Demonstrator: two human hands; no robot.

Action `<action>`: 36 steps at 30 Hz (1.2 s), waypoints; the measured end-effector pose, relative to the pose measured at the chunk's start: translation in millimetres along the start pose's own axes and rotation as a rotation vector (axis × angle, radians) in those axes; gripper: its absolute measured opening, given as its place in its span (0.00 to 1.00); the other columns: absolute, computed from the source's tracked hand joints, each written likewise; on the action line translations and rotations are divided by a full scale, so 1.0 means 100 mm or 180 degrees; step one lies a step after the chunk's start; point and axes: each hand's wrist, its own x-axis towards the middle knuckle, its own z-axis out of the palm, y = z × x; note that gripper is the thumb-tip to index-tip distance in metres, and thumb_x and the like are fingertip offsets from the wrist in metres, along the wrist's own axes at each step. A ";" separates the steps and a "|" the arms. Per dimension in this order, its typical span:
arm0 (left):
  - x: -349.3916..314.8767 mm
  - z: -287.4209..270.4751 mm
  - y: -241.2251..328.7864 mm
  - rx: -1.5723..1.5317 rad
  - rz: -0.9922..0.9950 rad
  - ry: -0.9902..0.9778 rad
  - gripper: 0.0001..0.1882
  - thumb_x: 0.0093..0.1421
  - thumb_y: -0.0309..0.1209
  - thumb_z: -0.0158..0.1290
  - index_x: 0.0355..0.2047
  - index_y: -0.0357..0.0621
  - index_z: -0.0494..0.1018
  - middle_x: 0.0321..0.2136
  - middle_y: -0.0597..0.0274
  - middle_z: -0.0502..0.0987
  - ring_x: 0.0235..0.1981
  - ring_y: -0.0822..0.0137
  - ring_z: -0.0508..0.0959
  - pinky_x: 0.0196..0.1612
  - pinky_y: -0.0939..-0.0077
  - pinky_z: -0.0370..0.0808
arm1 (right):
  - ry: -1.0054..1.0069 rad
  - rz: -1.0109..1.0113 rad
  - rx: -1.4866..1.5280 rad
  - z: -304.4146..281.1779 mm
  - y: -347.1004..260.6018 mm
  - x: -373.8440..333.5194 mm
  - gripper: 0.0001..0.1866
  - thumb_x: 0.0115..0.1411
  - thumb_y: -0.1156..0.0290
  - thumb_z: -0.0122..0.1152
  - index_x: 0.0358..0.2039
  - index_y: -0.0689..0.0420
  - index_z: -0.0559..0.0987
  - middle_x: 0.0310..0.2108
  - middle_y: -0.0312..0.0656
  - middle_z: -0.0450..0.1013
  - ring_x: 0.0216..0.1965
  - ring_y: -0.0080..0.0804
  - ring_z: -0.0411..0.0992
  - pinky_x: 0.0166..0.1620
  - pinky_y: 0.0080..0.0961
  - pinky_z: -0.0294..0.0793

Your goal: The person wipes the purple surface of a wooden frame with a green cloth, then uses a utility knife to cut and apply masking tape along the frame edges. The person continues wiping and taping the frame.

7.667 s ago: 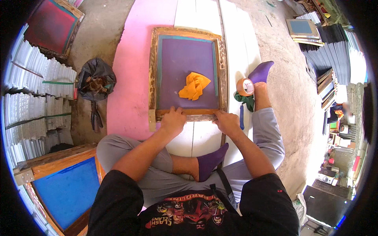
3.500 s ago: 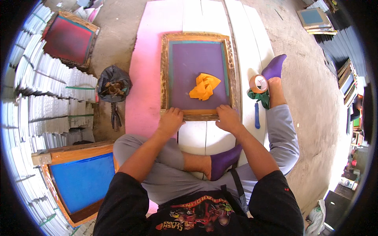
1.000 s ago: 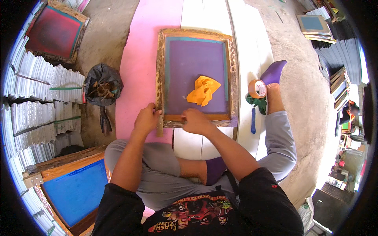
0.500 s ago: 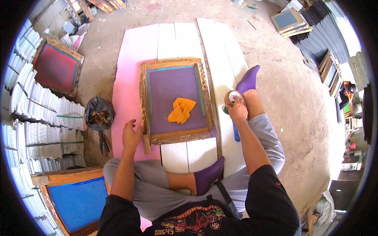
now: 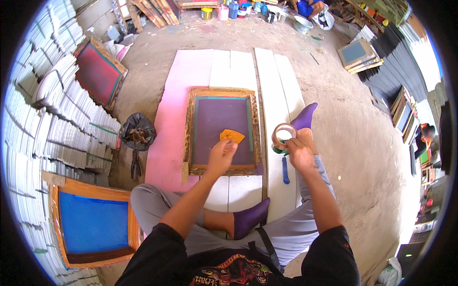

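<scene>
My right hand (image 5: 301,152) grips a roll of brown tape (image 5: 274,136) beside my right foot, above the white board. Just under the roll, a small dark green thing (image 5: 280,151) shows in part. My left hand (image 5: 222,156) is over the lower part of a wood-framed screen (image 5: 189,128) with purple mesh, its fingers curled. It overlaps a crumpled orange cloth (image 5: 234,135) lying on the mesh; whether it touches the cloth or holds anything is hidden. A blue handle-shaped object (image 5: 285,170) lies on the white board below the right hand.
Pink and white boards (image 5: 167,128) lie under the screen. To the left are a black bag (image 5: 138,128), a blue screen (image 5: 95,224), a red screen (image 5: 99,74) and tied white stacks (image 5: 78,128). Paint containers (image 5: 223,13) stand at the far end. More frames (image 5: 357,52) lie right.
My left hand has moved right from beside the screen's left edge to over the orange cloth, its fingers now curled. The tape roll is tilted more into view, and the view has shifted.
</scene>
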 end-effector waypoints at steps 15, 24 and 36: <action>-0.57 0.40 1.26 -0.2968 -0.0851 -0.1103 0.29 0.76 0.49 0.41 0.57 0.32 0.71 0.49 0.50 0.79 0.53 0.58 0.79 0.58 0.62 0.71 | 0.0782 -0.0435 0.0687 -1.27 -0.93 -0.22 0.13 0.53 0.84 0.67 0.41 0.60 0.83 0.44 0.48 0.81 0.44 0.45 0.79 0.48 0.36 0.79; -0.69 0.33 1.21 -0.3047 -0.0692 -0.0625 0.21 0.71 0.40 0.56 0.53 0.34 0.75 0.45 0.56 0.82 0.48 0.68 0.81 0.53 0.72 0.75 | 0.0841 -0.0467 0.0620 -1.21 -1.00 -0.21 0.14 0.53 0.83 0.68 0.41 0.61 0.82 0.44 0.47 0.81 0.44 0.46 0.79 0.48 0.36 0.79; -0.55 0.47 0.82 -0.1930 0.0537 -0.0168 0.06 0.63 0.25 0.64 0.34 0.36 0.77 0.29 0.67 0.79 0.28 0.80 0.75 0.32 0.82 0.74 | 0.0368 -0.0361 0.0875 -1.30 -1.18 -0.28 0.10 0.58 0.73 0.69 0.39 0.60 0.80 0.38 0.45 0.80 0.42 0.49 0.76 0.53 0.43 0.73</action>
